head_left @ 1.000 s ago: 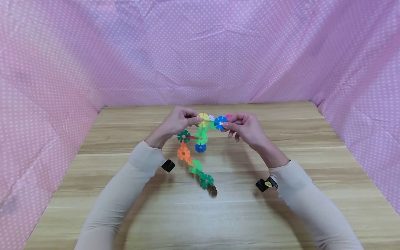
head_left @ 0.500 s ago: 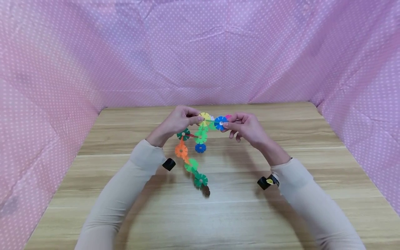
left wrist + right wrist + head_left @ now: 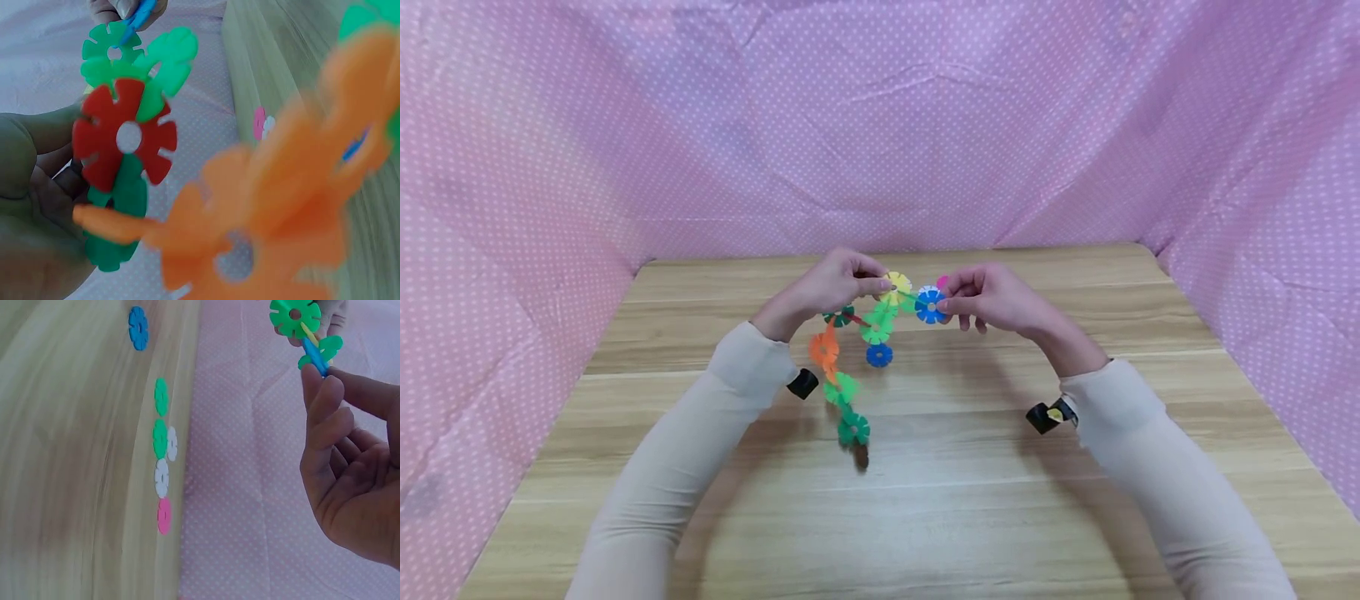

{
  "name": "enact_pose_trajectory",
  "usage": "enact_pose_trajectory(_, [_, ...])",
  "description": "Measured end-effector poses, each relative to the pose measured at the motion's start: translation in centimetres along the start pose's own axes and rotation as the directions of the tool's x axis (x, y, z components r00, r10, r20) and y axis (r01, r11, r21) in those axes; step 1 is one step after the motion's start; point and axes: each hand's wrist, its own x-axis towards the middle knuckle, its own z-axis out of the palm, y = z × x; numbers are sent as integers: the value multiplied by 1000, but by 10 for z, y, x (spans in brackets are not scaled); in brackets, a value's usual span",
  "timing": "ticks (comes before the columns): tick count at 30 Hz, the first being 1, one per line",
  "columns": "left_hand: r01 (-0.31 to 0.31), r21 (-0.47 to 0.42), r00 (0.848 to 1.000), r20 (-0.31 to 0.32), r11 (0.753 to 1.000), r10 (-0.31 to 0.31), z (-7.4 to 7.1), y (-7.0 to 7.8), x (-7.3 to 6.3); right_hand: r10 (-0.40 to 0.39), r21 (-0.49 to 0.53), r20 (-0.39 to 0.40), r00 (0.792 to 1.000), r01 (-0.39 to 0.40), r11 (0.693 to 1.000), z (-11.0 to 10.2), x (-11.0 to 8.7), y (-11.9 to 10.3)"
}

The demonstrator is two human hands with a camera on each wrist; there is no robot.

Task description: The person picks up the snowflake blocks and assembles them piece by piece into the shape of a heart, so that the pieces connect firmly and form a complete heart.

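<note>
Between both hands hangs a chain of slotted plastic snowflake discs. My left hand (image 3: 844, 283) pinches it at the yellow disc (image 3: 897, 287). My right hand (image 3: 1000, 297) pinches a blue disc (image 3: 930, 307) between thumb and finger. A green disc (image 3: 112, 47), partly hidden, links near the blue one. Farther along come a red disc (image 3: 100, 131), a dark green disc (image 3: 115, 250) and blurred orange discs (image 3: 823, 348). Below these dangle a light green disc (image 3: 841, 389), a green disc (image 3: 853, 429) and a brown disc (image 3: 861, 456).
Loose discs lie on the wooden table (image 3: 955, 500) beneath the hands: a blue disc (image 3: 138, 328), green discs (image 3: 160, 439), white discs (image 3: 162, 478) and a pink disc (image 3: 164, 515). Pink dotted cloth (image 3: 895, 125) walls the table's back and sides.
The chain's hanging end has swung left. My left hand has shifted slightly right and up with the yellow disc; the blue disc in my right hand sits slightly lower. Both grips persist.
</note>
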Motion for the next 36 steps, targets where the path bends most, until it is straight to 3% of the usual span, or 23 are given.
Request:
enact_pose_trajectory(3, [-9, 55, 1000, -29, 998, 11, 1, 3, 0, -2, 31, -19, 1000, 2, 1000, 5, 0, 0])
enact_pose_trajectory(6, [-25, 168, 996, -84, 986, 40, 3, 8, -1, -8, 87, -63, 998, 14, 996, 11, 1, 3])
enact_pose_trajectory(8, [-23, 257, 988, -143, 966, 61, 2, 14, -4, -12, 122, -90, 996, 23, 992, 16, 2, 6])
enact_pose_trajectory(10, [-24, 319, 970, -221, 948, 98, 2, 19, -8, -23, 142, -112, 993, 39, 989, 20, 4, 8])
enact_pose_trajectory(13, [-71, 364, 921, -334, 929, 202, 4, 26, -17, -43, 152, -149, 988, 66, 986, 24, 6, 12])
enact_pose_trajectory(15, [-168, 367, 865, -390, 915, 316, 10, 30, -25, -56, 160, -177, 983, 85, 983, 27, 9, 14])
enact_pose_trajectory(17, [-275, 347, 812, -415, 897, 410, 20, 32, -34, -64, 176, -207, 976, 102, 979, 30, 11, 15])
enact_pose_trajectory(18, [-323, 333, 793, -416, 886, 446, 26, 33, -38, -64, 190, -223, 973, 108, 976, 31, 12, 16])
enact_pose_trajectory(19, [-365, 317, 784, -402, 875, 473, 33, 33, -42, -64, 203, -238, 969, 114, 973, 33, 14, 16])
enact_pose_trajectory(20, [-389, 299, 789, -381, 871, 483, 41, 32, -46, -62, 217, -253, 965, 119, 969, 34, 15, 17])
enact_pose_trajectory(21, [-393, 279, 808, -350, 876, 474, 48, 31, -49, -60, 232, -267, 962, 125, 965, 36, 17, 18])
enact_pose_trajectory(23, [-353, 249, 868, -274, 902, 415, 63, 27, -55, -56, 264, -293, 954, 137, 955, 38, 19, 18])
enact_pose_trajectory(26, [-222, 256, 948, -169, 941, 270, 80, 14, -58, -48, 316, -321, 946, 155, 936, 42, 22, 18])
enact_pose_trajectory(28, [-112, 273, 978, -140, 955, 155, 86, 4, -57, -42, 346, -331, 943, 163, 924, 44, 24, 18])
enact_pose_trajectory(31, [36, 286, 990, -144, 958, 5, 90, -13, -53, -29, 379, -343, 939, 167, 910, 47, 25, 19])
enact_pose_trajectory(36, [211, 351, 972, -178, 912, -156, 92, -37, -43, -16, 442, -352, 936, 182, 878, 48, 27, 24])
